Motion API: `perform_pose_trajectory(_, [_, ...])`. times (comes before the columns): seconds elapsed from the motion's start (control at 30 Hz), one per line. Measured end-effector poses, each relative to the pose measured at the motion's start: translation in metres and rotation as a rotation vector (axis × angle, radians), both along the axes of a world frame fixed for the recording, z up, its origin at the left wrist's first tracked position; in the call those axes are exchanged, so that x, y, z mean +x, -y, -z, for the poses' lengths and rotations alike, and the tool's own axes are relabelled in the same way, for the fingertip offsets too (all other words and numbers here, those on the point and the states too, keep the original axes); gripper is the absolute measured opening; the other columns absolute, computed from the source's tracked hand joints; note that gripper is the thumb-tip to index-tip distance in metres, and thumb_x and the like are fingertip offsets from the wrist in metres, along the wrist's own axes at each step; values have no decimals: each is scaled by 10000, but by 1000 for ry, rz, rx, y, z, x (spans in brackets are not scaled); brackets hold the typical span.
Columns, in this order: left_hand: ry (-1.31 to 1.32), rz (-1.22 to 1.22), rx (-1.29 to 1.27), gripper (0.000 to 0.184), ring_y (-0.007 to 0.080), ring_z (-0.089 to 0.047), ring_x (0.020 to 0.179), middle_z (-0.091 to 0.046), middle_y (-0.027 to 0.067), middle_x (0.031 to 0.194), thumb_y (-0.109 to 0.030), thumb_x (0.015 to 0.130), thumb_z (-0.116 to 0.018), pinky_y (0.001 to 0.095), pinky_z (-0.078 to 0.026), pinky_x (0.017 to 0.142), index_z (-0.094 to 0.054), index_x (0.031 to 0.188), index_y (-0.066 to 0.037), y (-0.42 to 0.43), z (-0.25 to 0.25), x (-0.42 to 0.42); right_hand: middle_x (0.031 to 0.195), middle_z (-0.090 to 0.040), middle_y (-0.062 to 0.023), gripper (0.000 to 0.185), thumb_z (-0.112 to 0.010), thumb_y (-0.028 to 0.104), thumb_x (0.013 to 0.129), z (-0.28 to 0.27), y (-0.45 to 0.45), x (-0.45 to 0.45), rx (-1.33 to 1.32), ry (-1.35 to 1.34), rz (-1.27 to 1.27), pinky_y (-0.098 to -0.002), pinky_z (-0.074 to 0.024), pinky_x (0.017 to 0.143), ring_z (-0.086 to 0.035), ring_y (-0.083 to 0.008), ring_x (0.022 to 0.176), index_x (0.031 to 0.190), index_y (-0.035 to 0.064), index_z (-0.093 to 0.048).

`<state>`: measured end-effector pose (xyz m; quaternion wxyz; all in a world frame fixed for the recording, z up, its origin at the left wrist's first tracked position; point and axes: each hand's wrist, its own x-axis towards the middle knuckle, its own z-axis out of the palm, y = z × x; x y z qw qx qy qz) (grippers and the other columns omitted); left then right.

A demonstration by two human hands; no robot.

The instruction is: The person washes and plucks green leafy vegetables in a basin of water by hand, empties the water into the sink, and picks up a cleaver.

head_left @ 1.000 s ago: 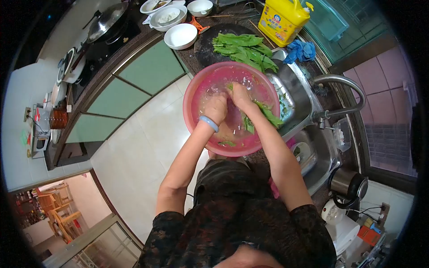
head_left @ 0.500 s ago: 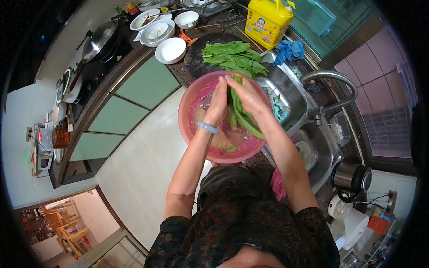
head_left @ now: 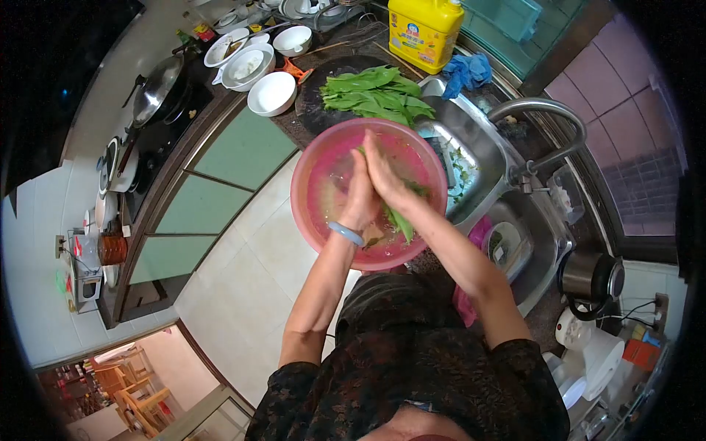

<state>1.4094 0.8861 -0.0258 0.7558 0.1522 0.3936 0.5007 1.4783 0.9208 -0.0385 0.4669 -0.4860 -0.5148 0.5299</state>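
Note:
My left hand (head_left: 360, 192) and my right hand (head_left: 384, 176) are pressed palm to palm over a pink basin (head_left: 300, 198) of water. Leafy greens (head_left: 398, 222) are caught between the palms; a bit of green shows near the fingertips, and stalks trail out beneath my right hand into the water. Most of what the palms cover is hidden. A pale blue bangle (head_left: 346, 234) circles my left wrist. Just beyond the basin, a pile of green leaves (head_left: 379, 94) lies on a dark round board (head_left: 312, 99).
To the right is a steel double sink (head_left: 482, 165) with leaf scraps, under a curved faucet (head_left: 570, 110). White bowls (head_left: 272, 94) stand left of the board. A yellow jug (head_left: 423, 37) and a blue cloth (head_left: 468, 73) sit behind. An electric kettle (head_left: 588, 283) is at far right.
Both hands have moved slightly down and toward me, palms still together. The greens hang lower in the basin, with less showing above the hands. The view has shifted slightly.

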Motion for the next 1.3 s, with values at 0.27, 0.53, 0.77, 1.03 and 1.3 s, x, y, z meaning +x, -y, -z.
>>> perform_pose_trajectory(0.27, [-92, -115, 181, 792, 256, -214, 1420, -235, 83, 1551, -680, 937, -286, 447, -206, 1145, -197, 1525, -156, 5, 12, -1, 1585, -16, -182, 803, -200, 592, 987, 19, 7, -9, -44, 179, -173, -392, -66, 1187, -18, -298, 1467, 1513, 17, -8])
perform_pose_trajectory(0.53, [-234, -88, 240, 193, 182, -623, 895, -645, 74, 993, -181, 1001, -501, 342, -533, 782, -569, 1095, -27, -16, 3, -31, 1466, -337, -194, 784, -362, 585, 975, -23, -18, 39, -236, -582, -249, -374, -305, 1084, -398, -252, 1299, 1497, 24, -197])
perform_pose_trajectory(0.77, [70, -244, 18, 102, 207, -598, 784, -587, 57, 852, -86, 949, -574, 367, -536, 745, -534, 1041, -70, -56, 54, -39, 1223, -554, -218, 632, -711, 328, 825, 17, -14, 66, -44, 530, -597, -362, -418, 966, -540, -279, 1144, 1275, -34, -453])
perform_pose_trajectory(1.03, [-452, -240, -45, 167, 185, -585, 743, -618, 57, 890, -125, 944, -579, 339, -505, 676, -564, 1087, -40, -67, 114, -29, 1135, -623, -236, 460, -634, 323, 871, 55, -11, 54, -74, 839, -542, -444, -463, 908, -597, -383, 1055, 1215, 29, -550])
perform_pose_trajectory(1.3, [-237, -151, 65, 304, 207, -564, 716, -554, 52, 786, -386, 987, -504, 362, -510, 666, -493, 970, -83, -59, 62, -34, 1220, -567, -277, 678, -706, 343, 800, 43, -13, 58, -62, 933, -560, -470, -453, 955, -563, -381, 1144, 1341, 25, -450])
